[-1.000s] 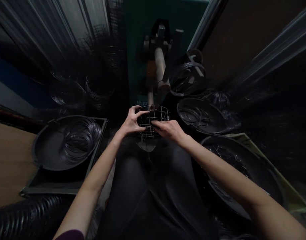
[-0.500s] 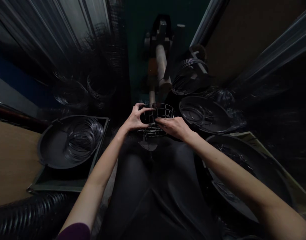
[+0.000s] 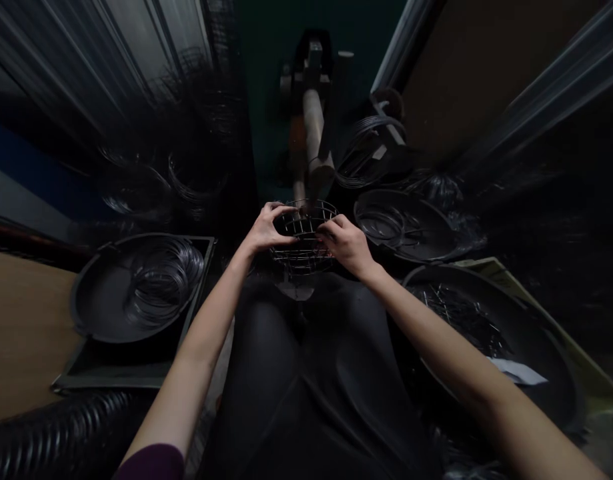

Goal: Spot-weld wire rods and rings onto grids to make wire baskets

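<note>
A small round wire basket point(image 3: 302, 248) sits in front of my knees, under the tip of a machine arm point(image 3: 313, 137). My left hand point(image 3: 264, 230) grips the basket's left rim, fingers curled over the top wire. My right hand point(image 3: 347, 245) is closed on the right side of the rim, its fingertips pinched on the wires. Both forearms reach forward over my dark-trousered lap.
A dark pan point(image 3: 91, 313) holding a coil of wire rings point(image 3: 163, 280) stands at the left on a tray. Two more dark pans point(image 3: 431, 243) point(image 3: 541, 353) with wire pieces lie at the right. Stacks of wire rings point(image 3: 196, 177) stand behind. A ribbed hose point(image 3: 51, 433) runs along the lower left.
My right hand has shifted up onto the basket's right rim and closed on the wires. The basket sits slightly tilted and a little to the left. The left hand keeps its grip.
</note>
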A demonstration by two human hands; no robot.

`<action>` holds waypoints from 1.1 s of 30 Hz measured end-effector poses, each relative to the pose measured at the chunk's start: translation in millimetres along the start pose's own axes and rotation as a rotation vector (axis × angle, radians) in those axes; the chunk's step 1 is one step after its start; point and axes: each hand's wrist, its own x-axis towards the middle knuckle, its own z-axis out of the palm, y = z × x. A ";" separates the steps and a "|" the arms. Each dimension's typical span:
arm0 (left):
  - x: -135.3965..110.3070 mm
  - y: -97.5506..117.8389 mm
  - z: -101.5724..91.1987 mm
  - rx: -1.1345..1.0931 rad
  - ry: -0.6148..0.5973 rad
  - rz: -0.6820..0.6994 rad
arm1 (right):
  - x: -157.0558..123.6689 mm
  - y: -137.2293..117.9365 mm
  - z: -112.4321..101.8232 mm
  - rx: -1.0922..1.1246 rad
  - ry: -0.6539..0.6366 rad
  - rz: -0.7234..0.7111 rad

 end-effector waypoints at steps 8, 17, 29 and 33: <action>14.5 -4.5 -7.0 0.052 -0.012 0.029 | 14.4 8.5 5.9 0.116 0.040 0.088; 37.5 -10.9 -11.3 0.034 -0.011 -0.026 | 37.6 16.2 13.9 0.249 0.124 0.184; 32.9 -12.1 -7.5 0.014 0.037 -0.075 | -16.5 24.5 -24.5 0.437 0.215 0.288; 37.4 -15.9 -5.9 0.023 0.032 -0.041 | -75.6 52.2 -40.5 0.358 0.110 0.487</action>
